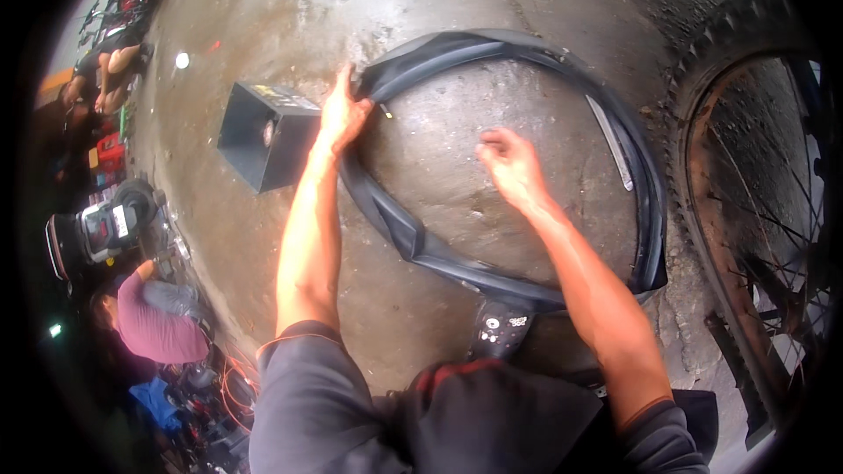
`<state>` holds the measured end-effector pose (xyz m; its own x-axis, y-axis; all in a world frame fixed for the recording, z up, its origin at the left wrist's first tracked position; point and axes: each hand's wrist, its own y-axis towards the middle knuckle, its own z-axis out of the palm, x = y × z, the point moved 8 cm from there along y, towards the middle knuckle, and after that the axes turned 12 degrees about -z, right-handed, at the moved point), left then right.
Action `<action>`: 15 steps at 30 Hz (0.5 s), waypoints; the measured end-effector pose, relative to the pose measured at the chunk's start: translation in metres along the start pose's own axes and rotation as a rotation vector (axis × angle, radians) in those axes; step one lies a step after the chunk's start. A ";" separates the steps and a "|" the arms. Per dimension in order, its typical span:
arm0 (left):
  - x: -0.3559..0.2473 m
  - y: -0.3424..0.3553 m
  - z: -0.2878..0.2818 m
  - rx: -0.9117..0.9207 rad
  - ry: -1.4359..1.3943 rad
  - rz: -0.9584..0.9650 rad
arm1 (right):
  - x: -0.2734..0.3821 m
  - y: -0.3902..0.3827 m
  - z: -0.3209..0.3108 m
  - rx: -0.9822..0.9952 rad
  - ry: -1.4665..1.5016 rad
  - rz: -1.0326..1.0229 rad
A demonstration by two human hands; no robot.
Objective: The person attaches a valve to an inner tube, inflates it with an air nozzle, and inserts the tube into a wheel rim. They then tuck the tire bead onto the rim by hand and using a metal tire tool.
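Observation:
A black rubber inner tube (399,233) lies in a large, partly folded ring on the concrete. My left hand (345,114) is closed on its upper left side, with the thumb pointing inward beside a small valve (386,111). Over the middle of the ring is my right hand (511,167), its fingers curled in and nothing visible in them. A narrow grey strip (611,140) rests along the ring's right inner side. Just left of my left forearm stands a dark open-ended box (268,140) with something round inside.
A bicycle wheel with a knobby tyre (689,136) stands close on the right. Near my body, below the ring, is a black shoe-like object (500,331) with pale markings. At the far left, a person in a purple shirt (162,325) crouches near equipment and orange cable (237,386).

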<state>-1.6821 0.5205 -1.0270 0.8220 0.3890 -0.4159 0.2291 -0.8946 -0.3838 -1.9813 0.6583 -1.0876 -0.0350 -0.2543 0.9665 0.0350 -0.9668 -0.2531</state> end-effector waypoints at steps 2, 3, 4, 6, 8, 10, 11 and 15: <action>-0.004 -0.007 -0.001 0.020 -0.096 0.107 | 0.002 0.019 0.047 0.059 0.089 0.047; -0.001 -0.009 0.000 0.040 -0.024 0.090 | 0.002 0.027 0.068 0.076 0.128 0.096; 0.006 -0.010 0.003 0.083 -0.030 0.017 | 0.004 0.034 0.086 0.091 0.167 0.145; 0.010 -0.015 0.000 0.066 -0.012 -0.002 | 0.001 0.044 0.113 0.049 0.224 0.326; 0.014 -0.022 0.003 0.098 0.008 -0.041 | 0.001 0.050 0.130 0.000 0.164 0.441; 0.014 -0.028 0.007 0.142 0.063 -0.080 | 0.010 0.061 0.136 0.063 -0.139 0.331; 0.011 -0.031 0.005 0.092 0.137 -0.059 | 0.012 0.067 0.137 0.089 -0.304 0.290; 0.004 -0.033 0.001 0.083 0.167 -0.098 | 0.030 0.080 0.148 0.152 -0.742 -0.068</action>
<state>-1.6868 0.5523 -1.0170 0.8744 0.4250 -0.2341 0.2740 -0.8307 -0.4847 -1.8312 0.5769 -1.0730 0.6373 -0.0584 0.7684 0.1963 -0.9519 -0.2351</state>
